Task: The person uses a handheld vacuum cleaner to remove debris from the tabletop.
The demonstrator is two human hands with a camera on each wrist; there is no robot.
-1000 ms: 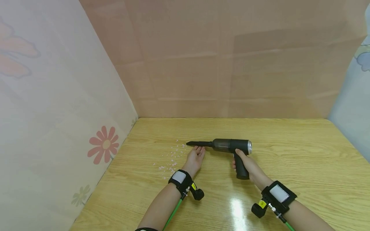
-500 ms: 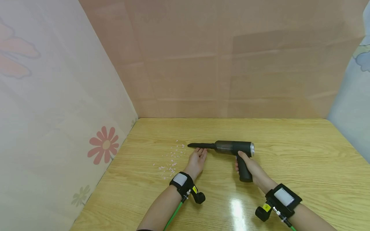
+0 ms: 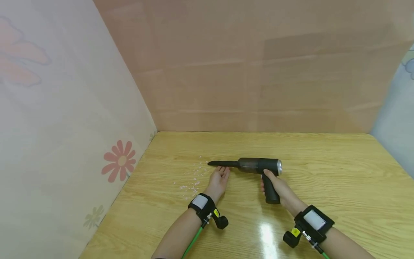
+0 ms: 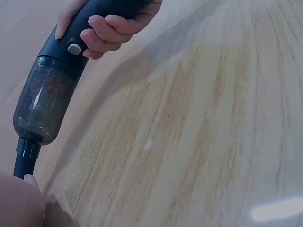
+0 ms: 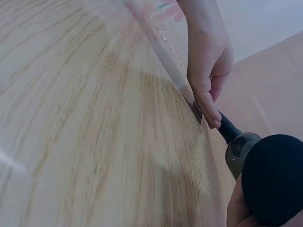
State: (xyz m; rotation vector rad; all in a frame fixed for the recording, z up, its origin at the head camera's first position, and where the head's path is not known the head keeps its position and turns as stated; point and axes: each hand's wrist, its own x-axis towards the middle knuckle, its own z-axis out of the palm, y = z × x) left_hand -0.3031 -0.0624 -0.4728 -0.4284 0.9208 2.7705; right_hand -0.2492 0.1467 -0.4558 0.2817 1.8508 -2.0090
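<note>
A black handheld vacuum cleaner point(image 3: 263, 164) lies across the middle of the head view, its long narrow nozzle point(image 3: 223, 163) pointing left. My right hand point(image 3: 280, 189) grips its handle from the right. Under the nozzle, my left hand point(image 3: 217, 182) has its fingers extended, fingertips right at the nozzle's near side. Small pale scraps point(image 3: 194, 183) are scattered on the wooden table left of my left hand, some close to the nozzle tip. The left wrist view shows a see-through dust cup point(image 4: 45, 101) with bits inside, and a silver button point(image 4: 74, 49) near my right fingers.
The wooden table point(image 3: 323, 172) ends at a brown covered wall point(image 3: 226, 72) behind. A pale flower-printed wall point(image 3: 81, 118) borders the left side, and another printed wall point(image 3: 399, 118) the right. Both wrists wear black camera bands with green cables.
The vacuum cleaner shifts slightly right and toward me, then back left, so its nozzle tip now sits nearer the scraps. Both hands move along with it. The head view turns slightly.
</note>
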